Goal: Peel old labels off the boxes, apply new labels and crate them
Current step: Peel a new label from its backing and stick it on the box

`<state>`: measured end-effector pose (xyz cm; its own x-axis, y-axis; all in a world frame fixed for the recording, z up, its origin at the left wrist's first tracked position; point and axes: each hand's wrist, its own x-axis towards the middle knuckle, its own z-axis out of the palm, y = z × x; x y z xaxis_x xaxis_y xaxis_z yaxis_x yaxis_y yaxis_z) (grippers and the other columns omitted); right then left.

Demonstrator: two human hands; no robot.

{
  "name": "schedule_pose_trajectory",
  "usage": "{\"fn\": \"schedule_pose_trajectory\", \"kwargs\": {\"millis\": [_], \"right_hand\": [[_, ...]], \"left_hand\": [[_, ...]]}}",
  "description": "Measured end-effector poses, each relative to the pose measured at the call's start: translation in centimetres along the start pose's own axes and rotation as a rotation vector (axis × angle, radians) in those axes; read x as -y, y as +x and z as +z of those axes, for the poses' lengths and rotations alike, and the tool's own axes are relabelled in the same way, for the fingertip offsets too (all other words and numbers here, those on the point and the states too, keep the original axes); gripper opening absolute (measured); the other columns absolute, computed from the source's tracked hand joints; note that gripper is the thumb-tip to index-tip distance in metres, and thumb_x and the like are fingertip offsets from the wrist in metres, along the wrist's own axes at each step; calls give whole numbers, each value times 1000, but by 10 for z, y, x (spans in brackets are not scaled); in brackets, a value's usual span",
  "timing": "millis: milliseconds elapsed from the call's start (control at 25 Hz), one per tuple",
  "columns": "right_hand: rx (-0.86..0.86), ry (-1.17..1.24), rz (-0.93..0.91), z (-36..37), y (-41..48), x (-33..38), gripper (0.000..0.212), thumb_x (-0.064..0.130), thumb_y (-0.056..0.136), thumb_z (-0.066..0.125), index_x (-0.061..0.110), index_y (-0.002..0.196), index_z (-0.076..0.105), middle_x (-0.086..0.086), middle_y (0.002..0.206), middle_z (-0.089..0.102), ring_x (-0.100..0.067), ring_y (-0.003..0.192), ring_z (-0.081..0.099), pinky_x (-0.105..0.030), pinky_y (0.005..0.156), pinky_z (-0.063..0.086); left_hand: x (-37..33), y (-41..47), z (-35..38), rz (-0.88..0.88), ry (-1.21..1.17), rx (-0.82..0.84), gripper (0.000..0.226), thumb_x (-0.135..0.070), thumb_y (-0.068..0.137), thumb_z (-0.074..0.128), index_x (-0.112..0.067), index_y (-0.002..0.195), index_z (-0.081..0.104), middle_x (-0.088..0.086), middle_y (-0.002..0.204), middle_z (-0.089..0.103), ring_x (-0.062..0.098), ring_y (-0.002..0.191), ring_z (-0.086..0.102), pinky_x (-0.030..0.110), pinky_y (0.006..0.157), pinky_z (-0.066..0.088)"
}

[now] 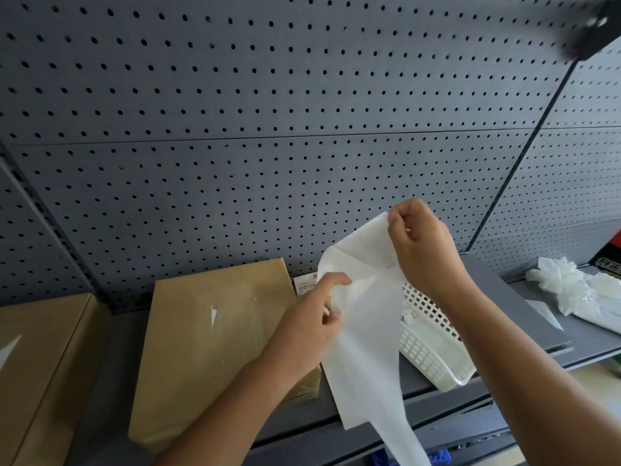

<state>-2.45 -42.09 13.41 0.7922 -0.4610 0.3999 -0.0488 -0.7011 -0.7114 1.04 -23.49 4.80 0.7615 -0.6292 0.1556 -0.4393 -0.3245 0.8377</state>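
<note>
I hold a large white label sheet up in front of the shelf. My right hand pinches its top corner. My left hand grips its left edge lower down, fingers curled on the paper. A flat brown cardboard box lies on the grey shelf to the left of the sheet, with a small white scrap of torn label on its top. A second brown box lies at the far left. A white perforated plastic crate sits behind the sheet, partly hidden by it.
A grey pegboard wall backs the grey shelf. A small printed label lies between the box and the crate. Crumpled white plastic wrap lies at the right. A dark object hangs at the top right.
</note>
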Motion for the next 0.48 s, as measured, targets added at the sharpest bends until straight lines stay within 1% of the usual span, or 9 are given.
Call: {"fn": "schedule_pose_trajectory", "kwargs": {"millis": [40, 80, 160, 240, 280, 360, 400, 440, 480], "right_hand": [[-14, -8, -12, -1, 2, 1, 13, 24, 102, 43, 17, 93, 51, 4, 69, 54, -7, 47, 42, -15, 44, 36], [-26, -22, -31, -3, 3, 4, 13, 24, 102, 43, 17, 94, 50, 2, 70, 55, -10, 48, 42, -18, 45, 35], [-57, -43, -67, -9, 7, 8, 12, 25, 102, 42, 16, 97, 50, -1, 78, 61, -17, 58, 50, -30, 56, 43], [-115, -52, -107, -17, 10, 12, 12, 24, 102, 42, 15, 99, 50, -10, 85, 65, -24, 74, 57, -36, 67, 46], [-156, -52, -130, -22, 11, 14, 12, 23, 102, 43, 14, 99, 50, -15, 85, 65, -23, 75, 57, -33, 67, 46], [-247, -38, -181, -34, 13, 19, 9, 20, 102, 44, 15, 97, 47, -19, 81, 63, -14, 67, 56, -17, 55, 39], [-280, -27, -209, -39, 12, 21, 7, 18, 102, 44, 16, 96, 47, -17, 78, 63, -10, 65, 55, -14, 52, 37], [-289, -28, -242, -43, 9, 22, 6, 17, 102, 45, 18, 96, 47, -15, 76, 62, -9, 62, 55, -15, 49, 35], [-270, -45, -280, -45, 5, 21, 6, 16, 102, 46, 19, 97, 47, -13, 75, 63, -13, 60, 55, -20, 49, 37]], "left_hand": [[2, 4, 3, 9, 117, 38, 53, -3, 95, 51, -43, 129, 50, -6, 84, 49, 5, 64, 45, 17, 57, 37], [4, 8, 7, 2, 221, 76, 55, -2, 94, 49, -40, 134, 49, -7, 87, 49, 5, 68, 46, 18, 58, 37], [8, 17, 16, -65, 375, 149, 50, 0, 95, 46, -28, 137, 48, -1, 100, 53, 14, 82, 52, 23, 64, 42], [10, 26, 27, -153, 491, 217, 41, 3, 95, 45, -15, 131, 50, 8, 114, 57, 25, 96, 59, 34, 77, 52], [11, 31, 33, -188, 551, 249, 35, 4, 95, 45, -11, 126, 51, 10, 115, 58, 28, 99, 61, 38, 80, 53], [8, 37, 41, -228, 656, 305, 28, 7, 94, 43, -7, 115, 53, 14, 112, 59, 31, 97, 63, 37, 72, 48], [9, 40, 43, -233, 666, 321, 26, 6, 93, 42, -7, 112, 54, 14, 110, 60, 32, 96, 63, 37, 70, 46], [9, 41, 43, -232, 647, 308, 23, 3, 94, 43, -7, 110, 55, 15, 109, 60, 33, 96, 63, 39, 71, 47], [8, 41, 40, -226, 605, 281, 18, -3, 96, 44, -8, 107, 57, 15, 106, 62, 33, 94, 64, 40, 74, 49]]}}
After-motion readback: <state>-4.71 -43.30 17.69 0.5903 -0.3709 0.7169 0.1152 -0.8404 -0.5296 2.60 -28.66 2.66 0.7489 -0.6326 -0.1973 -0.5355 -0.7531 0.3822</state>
